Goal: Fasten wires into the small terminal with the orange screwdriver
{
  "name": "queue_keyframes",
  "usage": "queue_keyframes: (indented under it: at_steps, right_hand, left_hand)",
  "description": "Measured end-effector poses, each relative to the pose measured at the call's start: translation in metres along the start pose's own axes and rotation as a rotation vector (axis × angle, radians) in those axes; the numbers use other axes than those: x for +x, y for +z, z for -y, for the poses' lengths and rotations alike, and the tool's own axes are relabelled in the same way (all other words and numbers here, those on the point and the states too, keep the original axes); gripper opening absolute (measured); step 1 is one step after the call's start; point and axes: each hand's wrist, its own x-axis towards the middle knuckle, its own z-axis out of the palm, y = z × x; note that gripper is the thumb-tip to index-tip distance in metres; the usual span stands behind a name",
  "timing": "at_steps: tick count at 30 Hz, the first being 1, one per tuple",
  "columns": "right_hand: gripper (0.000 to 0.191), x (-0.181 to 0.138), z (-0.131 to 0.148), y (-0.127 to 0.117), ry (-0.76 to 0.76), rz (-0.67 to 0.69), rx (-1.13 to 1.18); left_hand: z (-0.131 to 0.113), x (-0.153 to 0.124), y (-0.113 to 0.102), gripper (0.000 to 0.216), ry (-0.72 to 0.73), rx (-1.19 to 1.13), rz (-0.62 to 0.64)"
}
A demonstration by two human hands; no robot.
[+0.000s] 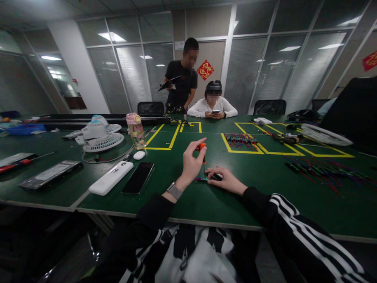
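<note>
My left hand (pixel 191 161) is raised over the green table (pixel 261 193) with its fingers pinched round an orange-handled screwdriver (pixel 203 152). The screwdriver stands upright, its thin tip pointing down onto a small dark part (pixel 209 178). My right hand (pixel 224 178) lies flat on the table beside it, fingers pressing that small part down. A watch sits on my left wrist.
A black phone (pixel 138 177) and white power bank (pixel 111 177) lie to my left, with a white fan (pixel 102 139) and pink-lidded bottle (pixel 136 131) behind. Bundles of coloured wires (pixel 242 140) lie inside yellow tape squares. Across the table one person sits, another stands.
</note>
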Motion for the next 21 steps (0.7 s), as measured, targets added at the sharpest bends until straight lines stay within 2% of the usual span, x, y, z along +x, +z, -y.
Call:
queue_keyframes:
  at_steps: [4,10,17,21]
  right_hand:
    - [0.016,0.0002,-0.0009,0.0002,-0.002,0.000,-0.004]
    - [0.015,0.0001,-0.0011,0.0004,-0.004,-0.004,0.000]
    - [0.016,-0.0001,0.0010,-0.0005,-0.001,0.004,-0.002]
    - [0.016,0.0002,0.0002,-0.0002,-0.001,0.001,0.001]
  left_hand:
    - [-0.0046,0.0005,-0.0020,0.023,0.035,0.084,-0.015]
    - [-0.0007,0.0004,-0.0009,0.034,-0.019,-0.041,0.042]
    - [-0.0048,0.0006,-0.0012,0.023,0.001,0.111,-0.031]
    - [-0.0022,0.0014,-0.0013,0.031,-0.004,0.036,0.014]
